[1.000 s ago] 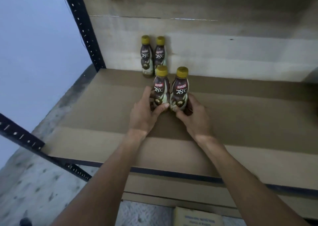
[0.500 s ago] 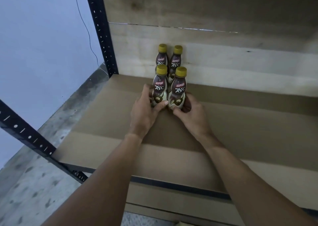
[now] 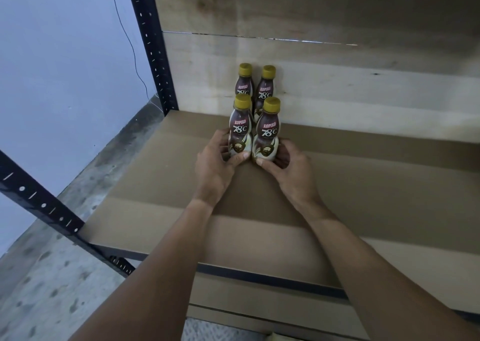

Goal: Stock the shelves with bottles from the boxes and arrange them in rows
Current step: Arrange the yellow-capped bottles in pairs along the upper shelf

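Two brown Kopiko bottles with yellow caps stand upright side by side on the cardboard-lined shelf (image 3: 363, 185). My left hand (image 3: 215, 166) grips the base of the front left bottle (image 3: 241, 127). My right hand (image 3: 288, 169) grips the base of the front right bottle (image 3: 268, 133). Directly behind them, two more bottles stand against the wooden back panel: the back left bottle (image 3: 244, 81) and the back right bottle (image 3: 266, 83). The front pair sits close up to the back pair, forming two short rows.
A black perforated shelf post (image 3: 153, 44) rises at the left of the shelf, and a slanted black rail (image 3: 44, 205) crosses the lower left. A pale wall and speckled concrete floor (image 3: 39, 288) lie to the left. The shelf extends bare to the right.
Both hands have pushed the front two bottles back along the shelf until they stand right in front of the back pair. The view has shifted closer and to the left.
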